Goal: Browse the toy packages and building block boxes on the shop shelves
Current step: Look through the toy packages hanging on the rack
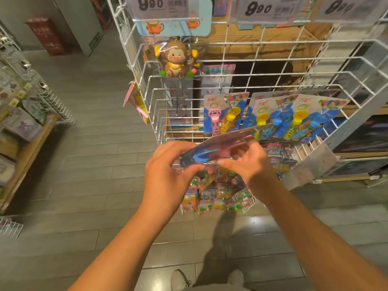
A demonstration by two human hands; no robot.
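I hold a flat blister-card toy package (218, 147) tilted almost edge-on in front of me, a blue plastic toy showing under its clear cover. My left hand (168, 175) pinches its near left end. My right hand (249, 164) grips its near right side. Just behind it, several like bubble-wand packages (225, 113) hang on hooks of the white wire rack (273, 80). A brown monkey toy package (175, 59) hangs higher on the rack's left.
A wire basket of small colourful packs (216, 198) sits low on the rack below my hands. Price tags reading 990 (159, 6) line the top. Shelves with boxes (21, 122) stand at left. Grey plank floor lies between, my shoes at the bottom.
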